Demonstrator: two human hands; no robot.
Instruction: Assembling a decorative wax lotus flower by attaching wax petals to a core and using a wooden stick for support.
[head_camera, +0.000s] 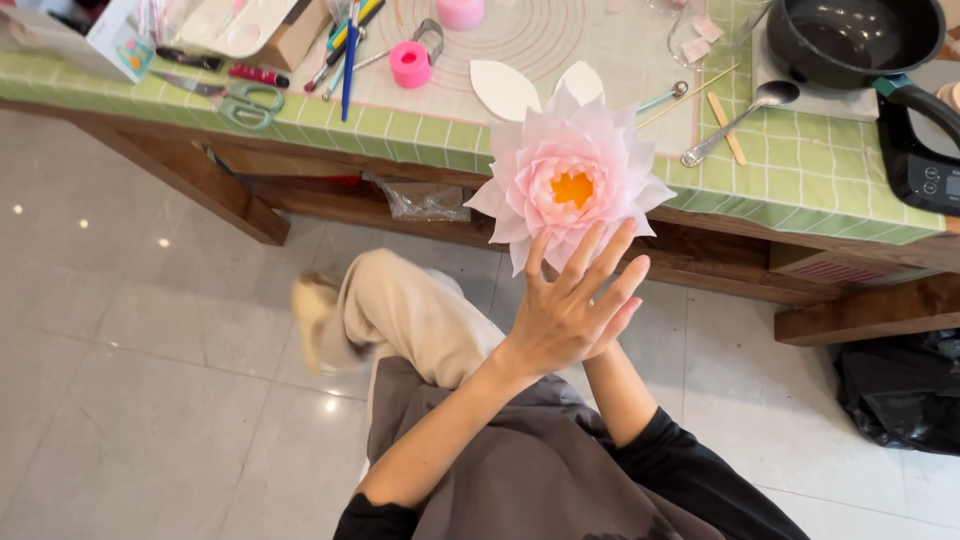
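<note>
The pink paper flower (568, 180) is facing up toward the camera, its orange centre showing and its petals spreading round with no clear long axis. It is being held in the air just in front of the counter (800, 170) edge. The left hand (568, 312) is lying at 6 o'clock of the bloom, fingers (606, 250) spread apart, tips touching the lower petals. The right hand is sitting hidden behind the left, so I cannot tell its grip. Green scissors (240, 100) are lying at 9 o'clock, well apart.
</note>
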